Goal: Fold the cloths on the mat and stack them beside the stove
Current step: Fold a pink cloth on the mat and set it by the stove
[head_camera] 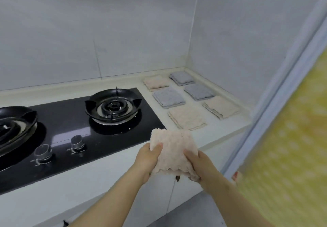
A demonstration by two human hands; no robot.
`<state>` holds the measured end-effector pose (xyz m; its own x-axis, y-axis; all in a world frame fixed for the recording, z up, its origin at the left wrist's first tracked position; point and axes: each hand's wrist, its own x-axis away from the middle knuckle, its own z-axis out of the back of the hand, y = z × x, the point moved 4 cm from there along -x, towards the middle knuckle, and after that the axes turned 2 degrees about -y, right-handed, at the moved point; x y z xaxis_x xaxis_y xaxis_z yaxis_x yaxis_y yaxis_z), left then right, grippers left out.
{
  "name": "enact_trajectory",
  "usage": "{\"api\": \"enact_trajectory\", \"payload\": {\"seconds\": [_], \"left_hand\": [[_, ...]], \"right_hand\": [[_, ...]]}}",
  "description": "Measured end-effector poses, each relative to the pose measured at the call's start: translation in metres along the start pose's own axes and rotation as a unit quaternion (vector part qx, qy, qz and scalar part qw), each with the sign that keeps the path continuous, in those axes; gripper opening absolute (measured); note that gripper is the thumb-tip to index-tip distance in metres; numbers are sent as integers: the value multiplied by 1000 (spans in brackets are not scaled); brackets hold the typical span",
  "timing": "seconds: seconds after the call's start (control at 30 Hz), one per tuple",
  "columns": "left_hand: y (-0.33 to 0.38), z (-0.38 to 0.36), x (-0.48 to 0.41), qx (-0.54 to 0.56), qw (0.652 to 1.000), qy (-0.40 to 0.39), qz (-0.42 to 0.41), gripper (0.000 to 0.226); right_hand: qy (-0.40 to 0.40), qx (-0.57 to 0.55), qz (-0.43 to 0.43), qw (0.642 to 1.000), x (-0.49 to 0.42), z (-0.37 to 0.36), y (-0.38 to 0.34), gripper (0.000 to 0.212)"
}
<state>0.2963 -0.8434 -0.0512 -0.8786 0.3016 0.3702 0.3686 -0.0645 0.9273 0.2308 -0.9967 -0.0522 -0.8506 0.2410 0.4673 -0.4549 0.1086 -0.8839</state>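
Note:
I hold a folded pink cloth (174,149) in the air in front of the counter edge, just right of the black stove (74,120). My left hand (148,159) grips its left side and my right hand (196,164) grips its lower right corner. On the white counter (228,125) right of the stove lie several folded cloths in two rows: a pink cloth (155,82), a grey cloth (169,99) and a beige cloth (187,118) nearer the stove, then a grey cloth (182,78), another grey cloth (199,91) and a beige cloth (221,107) by the wall.
The stove has two burners (113,105) and two knobs (77,142) at its front. White tiled walls close the back and right of the counter. White cabinet doors (185,196) stand below. A yellow patterned curtain (292,147) hangs at the right.

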Motion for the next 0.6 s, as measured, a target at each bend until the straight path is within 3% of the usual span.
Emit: {"api": "enact_trajectory", "payload": {"seconds": [0.33,0.37,0.47,0.6], "left_hand": [[81,-61,-155,8,999,-30,-27,40],[85,-65,-168,8,999,-29,-18,51],[91,-75,-199,1,1000,-26,-8,46],[93,-88,-224,-15,1000,-17,5,20]], "right_hand": [[40,11,56,998,-144,70,-94,24],[41,13,61,997,-157,75,-102,24],[43,15,60,997,-190,88,-109,33],[23,30,42,998,-213,101,-113,32]]}}
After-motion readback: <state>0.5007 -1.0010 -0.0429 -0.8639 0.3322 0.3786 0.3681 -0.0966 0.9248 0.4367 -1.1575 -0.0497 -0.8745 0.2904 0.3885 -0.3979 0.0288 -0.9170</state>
